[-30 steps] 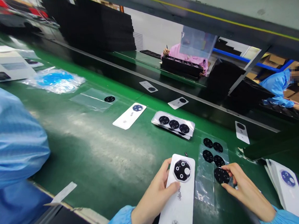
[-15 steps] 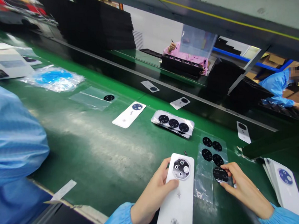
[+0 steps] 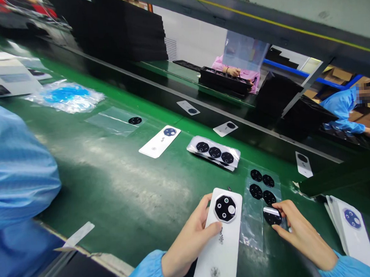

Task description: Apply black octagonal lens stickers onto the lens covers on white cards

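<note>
My left hand (image 3: 194, 238) grips a white phone back panel (image 3: 221, 249), its thumb lying below the black camera area at the top. In my right hand (image 3: 299, 232), a black round cover piece (image 3: 272, 216) is pinched between thumb and fingers at its right edge. That piece is at the lower right of a clear plastic sheet (image 3: 253, 224) bearing several black round pieces (image 3: 256, 191). Beyond my hands sits a stack of clear-wrapped strips (image 3: 214, 152) with three black discs showing on top.
Another white panel (image 3: 159, 142) lies mid-table, and a stack of panels (image 3: 358, 232) stands at the right. Three panels lie on the dark belt (image 3: 257, 144). A blue sleeve (image 3: 17, 165) is at the left, beside a bag with blue contents (image 3: 68, 96).
The panel in my left hand has tilted slightly. Panels on the belt have shifted a little right. Across the belt, the hand of the person in pink has come down.
</note>
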`<state>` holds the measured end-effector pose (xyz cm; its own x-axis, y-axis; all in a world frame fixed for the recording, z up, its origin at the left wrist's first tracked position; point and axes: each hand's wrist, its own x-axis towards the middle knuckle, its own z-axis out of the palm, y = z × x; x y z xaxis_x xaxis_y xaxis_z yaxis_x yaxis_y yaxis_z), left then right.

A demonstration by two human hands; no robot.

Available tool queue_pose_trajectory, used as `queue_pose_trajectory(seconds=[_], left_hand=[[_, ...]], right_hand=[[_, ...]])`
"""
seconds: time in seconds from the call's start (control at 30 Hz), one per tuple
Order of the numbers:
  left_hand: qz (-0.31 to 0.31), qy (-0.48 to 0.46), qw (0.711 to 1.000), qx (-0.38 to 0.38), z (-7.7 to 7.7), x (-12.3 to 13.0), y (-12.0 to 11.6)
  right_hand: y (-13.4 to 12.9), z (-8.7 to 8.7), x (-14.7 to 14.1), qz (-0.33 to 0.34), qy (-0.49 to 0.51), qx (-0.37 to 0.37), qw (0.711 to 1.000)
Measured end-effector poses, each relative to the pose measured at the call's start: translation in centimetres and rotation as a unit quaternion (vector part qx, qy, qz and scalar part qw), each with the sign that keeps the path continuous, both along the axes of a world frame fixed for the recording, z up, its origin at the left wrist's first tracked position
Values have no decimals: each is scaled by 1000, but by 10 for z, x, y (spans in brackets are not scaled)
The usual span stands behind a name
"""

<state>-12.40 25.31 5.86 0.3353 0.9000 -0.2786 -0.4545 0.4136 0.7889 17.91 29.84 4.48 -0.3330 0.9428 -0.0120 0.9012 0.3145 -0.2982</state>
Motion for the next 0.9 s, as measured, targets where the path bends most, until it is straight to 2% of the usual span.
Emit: queue_pose_trajectory(seconds=[0.4,0.9], left_hand=[[-6,8,1000,23,-5,0,-1],[-11,-8,1000,-8,-1,1,1]], right_hand=[[-3,1,0,26,-1,15,1000],[-2,3,0,30,-6,17,999]])
